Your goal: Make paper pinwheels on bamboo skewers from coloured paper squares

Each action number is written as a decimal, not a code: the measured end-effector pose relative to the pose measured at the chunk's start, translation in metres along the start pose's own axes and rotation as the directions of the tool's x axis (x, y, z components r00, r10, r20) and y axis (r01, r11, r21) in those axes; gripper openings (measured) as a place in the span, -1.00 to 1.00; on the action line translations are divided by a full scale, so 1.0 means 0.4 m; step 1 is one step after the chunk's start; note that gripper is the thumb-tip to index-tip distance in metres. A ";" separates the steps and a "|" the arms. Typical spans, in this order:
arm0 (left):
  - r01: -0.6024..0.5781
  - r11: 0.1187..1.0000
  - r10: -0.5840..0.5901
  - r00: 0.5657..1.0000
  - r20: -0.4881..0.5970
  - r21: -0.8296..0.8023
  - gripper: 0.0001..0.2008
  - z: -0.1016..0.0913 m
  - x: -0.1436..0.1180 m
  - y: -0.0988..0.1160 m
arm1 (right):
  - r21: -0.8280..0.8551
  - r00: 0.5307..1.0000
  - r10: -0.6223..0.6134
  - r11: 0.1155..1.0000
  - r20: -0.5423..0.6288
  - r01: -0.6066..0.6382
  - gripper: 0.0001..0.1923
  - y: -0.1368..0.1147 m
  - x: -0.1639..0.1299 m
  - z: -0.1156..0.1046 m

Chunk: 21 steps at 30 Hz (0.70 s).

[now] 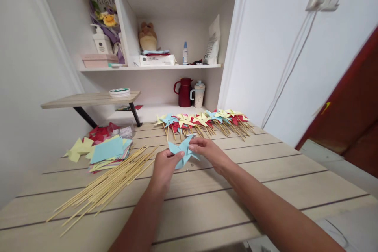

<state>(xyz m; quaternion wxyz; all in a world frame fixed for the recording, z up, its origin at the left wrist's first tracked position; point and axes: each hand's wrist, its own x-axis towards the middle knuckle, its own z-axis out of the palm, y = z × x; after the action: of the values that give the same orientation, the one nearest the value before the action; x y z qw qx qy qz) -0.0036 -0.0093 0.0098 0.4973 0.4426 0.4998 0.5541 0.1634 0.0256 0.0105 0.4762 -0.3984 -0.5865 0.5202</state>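
A light blue paper pinwheel (185,153) is held above the table between my two hands. My left hand (165,164) pinches its left side, thumb on top. The fingers of my right hand (206,149) close on its upper right blade. Two tiny shiny pieces (188,170) lie on the wood just below the pinwheel; they are too small to name. To the left, many thin wooden sticks (109,185) are spread in a loose bundle. Beyond my hands lies a row of finished pinwheels (201,119) on sticks, in yellow, blue and red.
Stacked coloured paper squares (106,150) lie at the left, beside folded yellow paper (79,148) and red paper pieces (100,133). A small raised wooden stand (88,99) holds a round white container (119,92). A red jug (184,92) and a cup (199,95) stand at the back.
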 end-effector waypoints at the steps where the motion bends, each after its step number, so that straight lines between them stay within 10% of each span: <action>1: -0.004 1.000 0.004 1.000 0.001 0.003 -0.71 0.000 -0.001 0.000 | -0.011 1.000 0.006 1.000 0.012 -0.006 -0.65 0.000 -0.001 0.001; 21: 0.001 1.000 -0.001 1.000 -0.016 0.015 -0.63 -0.004 0.008 -0.021 | -0.028 0.999 0.016 0.999 -0.045 -0.018 -0.65 0.003 -0.002 0.015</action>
<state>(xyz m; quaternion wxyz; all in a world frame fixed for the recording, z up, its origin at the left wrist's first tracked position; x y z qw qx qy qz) -0.0044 -0.0060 0.0012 0.4903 0.4418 0.5079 0.5536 0.1576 0.0235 0.0094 0.4790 -0.4216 -0.5796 0.5068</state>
